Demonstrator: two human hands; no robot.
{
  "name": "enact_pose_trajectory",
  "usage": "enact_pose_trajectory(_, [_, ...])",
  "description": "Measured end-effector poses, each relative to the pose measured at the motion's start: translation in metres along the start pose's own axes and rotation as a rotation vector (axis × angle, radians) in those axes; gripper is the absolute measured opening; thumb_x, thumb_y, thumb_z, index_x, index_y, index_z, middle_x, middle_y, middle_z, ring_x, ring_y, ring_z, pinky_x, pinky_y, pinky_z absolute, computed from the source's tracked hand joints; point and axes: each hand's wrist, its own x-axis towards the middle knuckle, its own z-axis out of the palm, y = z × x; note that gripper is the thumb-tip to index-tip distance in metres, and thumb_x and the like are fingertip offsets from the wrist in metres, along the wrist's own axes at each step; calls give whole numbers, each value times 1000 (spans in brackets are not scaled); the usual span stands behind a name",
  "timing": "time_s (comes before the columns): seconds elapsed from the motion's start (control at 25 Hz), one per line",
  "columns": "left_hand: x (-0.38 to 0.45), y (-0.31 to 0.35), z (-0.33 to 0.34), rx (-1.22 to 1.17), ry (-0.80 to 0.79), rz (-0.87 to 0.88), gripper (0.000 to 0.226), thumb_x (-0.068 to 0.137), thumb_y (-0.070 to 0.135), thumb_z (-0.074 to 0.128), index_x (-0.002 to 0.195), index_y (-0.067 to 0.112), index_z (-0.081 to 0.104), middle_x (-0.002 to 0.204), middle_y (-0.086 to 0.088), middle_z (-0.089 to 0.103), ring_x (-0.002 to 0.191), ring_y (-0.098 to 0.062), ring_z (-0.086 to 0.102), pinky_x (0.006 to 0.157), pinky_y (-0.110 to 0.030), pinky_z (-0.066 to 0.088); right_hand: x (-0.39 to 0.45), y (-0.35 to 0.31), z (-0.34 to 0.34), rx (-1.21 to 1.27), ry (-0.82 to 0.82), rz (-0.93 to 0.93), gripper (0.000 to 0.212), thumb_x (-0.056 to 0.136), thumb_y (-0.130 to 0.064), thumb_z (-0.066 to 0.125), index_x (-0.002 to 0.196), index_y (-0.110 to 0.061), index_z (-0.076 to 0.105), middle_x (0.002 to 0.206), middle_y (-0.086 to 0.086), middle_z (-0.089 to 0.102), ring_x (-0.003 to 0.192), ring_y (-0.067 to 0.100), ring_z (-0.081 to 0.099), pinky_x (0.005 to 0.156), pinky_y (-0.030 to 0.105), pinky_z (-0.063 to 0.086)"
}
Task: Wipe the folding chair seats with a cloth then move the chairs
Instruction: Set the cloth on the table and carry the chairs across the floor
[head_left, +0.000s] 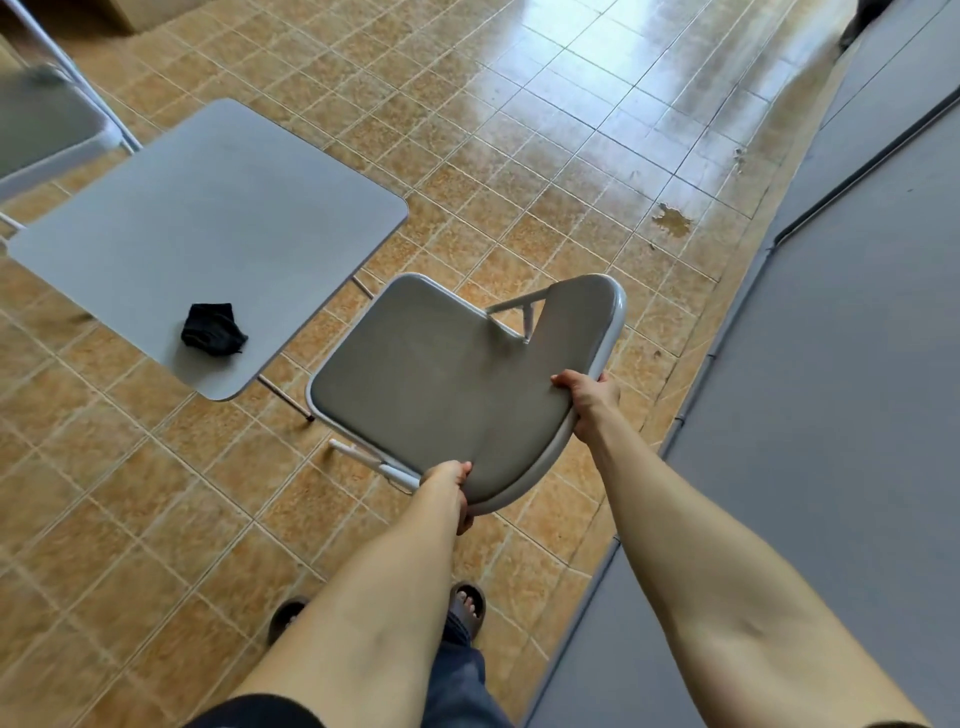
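Observation:
A grey padded folding chair (431, 374) with a white metal frame is in the middle of the view, above the tiled floor. My left hand (453, 491) grips the near end of its backrest, and my right hand (587, 400) grips the backrest further along its top edge. A crumpled black cloth (213, 336) lies on the near part of a small grey folding table (208, 218) to the left. The chair's seat faces up and away from me.
A second grey folding chair (47, 124) stands at the far left behind the table. A long grey surface (841, 364) runs along the right side. The tan tiled floor (571, 145) is glossy ahead, with a chipped patch (672, 221). My sandalled feet (467, 605) are below.

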Motion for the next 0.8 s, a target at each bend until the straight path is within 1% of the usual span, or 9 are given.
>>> enact_pose_trajectory(0.12, [7, 8, -14, 36, -2, -7, 33, 83, 36, 69, 110, 22, 55, 105, -4, 55, 93, -29, 45, 54, -35, 32, -5, 3, 14, 9, -2, 2, 33, 69, 7, 67, 97, -5, 54, 93, 16, 62, 62, 22, 58, 58, 31, 53])
enact_pose_trajectory(0.2, [8, 13, -25, 39, -12, -15, 33, 83, 35, 69, 111, 22, 56, 104, -4, 56, 91, -29, 46, 54, -35, 32, -8, 8, 24, 14, 23, 3, 32, 69, 6, 67, 97, -5, 55, 92, 16, 63, 65, 26, 59, 63, 34, 55])
enact_pose_trajectory(0.32, [-1, 23, -45, 22, 11, 23, 26, 87, 31, 66, 102, 17, 50, 96, -8, 53, 83, -26, 45, 57, -34, 31, -20, 15, 42, 6, 60, -4, 21, 69, 4, 67, 81, -8, 55, 91, 15, 63, 76, 30, 61, 78, 43, 57])
enact_pose_trajectory(0.44, [-2, 33, -61, 0, 44, 91, 28, 88, 29, 66, 108, 17, 51, 94, -7, 52, 74, -23, 44, 56, -33, 31, -28, 16, 57, 20, 60, -13, 26, 70, 3, 68, 69, -16, 49, 90, 14, 62, 78, 29, 60, 83, 47, 57])
enact_pose_trajectory(0.52, [-3, 39, -66, -42, 48, 124, 28, 88, 29, 65, 107, 16, 49, 93, -7, 53, 74, -22, 44, 61, -33, 34, -28, 13, 65, 20, 35, -8, 21, 72, 1, 68, 75, -12, 52, 91, 14, 62, 79, 30, 60, 84, 46, 56])
enact_pose_trajectory(0.6, [-5, 45, -69, -47, 45, 139, 27, 88, 28, 65, 107, 16, 49, 103, -7, 53, 87, -25, 44, 72, -33, 34, -27, 11, 70, 28, 6, -4, 23, 73, 0, 69, 89, -7, 53, 96, 16, 64, 80, 30, 61, 84, 43, 57])
enact_pose_trajectory(0.64, [-6, 46, -70, -51, 57, 137, 28, 89, 29, 65, 108, 16, 49, 106, -7, 51, 91, -26, 43, 74, -34, 33, -26, 11, 72, 26, 1, -4, 27, 73, -2, 70, 93, -7, 53, 99, 17, 65, 81, 30, 62, 84, 43, 57])
enact_pose_trajectory(0.72, [-6, 46, -71, -36, 61, 139, 32, 88, 30, 64, 113, 16, 50, 106, -8, 50, 88, -27, 45, 69, -34, 35, -23, 12, 73, -11, 6, 2, 34, 71, -7, 75, 98, -6, 54, 105, 17, 67, 85, 32, 65, 85, 44, 57])
enact_pose_trajectory(0.8, [-9, 44, -72, 12, 45, 142, 29, 89, 30, 62, 112, 16, 51, 100, -9, 52, 79, -26, 47, 61, -34, 36, -22, 11, 72, -110, 19, -19, 51, 69, -16, 79, 111, -5, 52, 112, 16, 65, 94, 33, 65, 87, 46, 55])
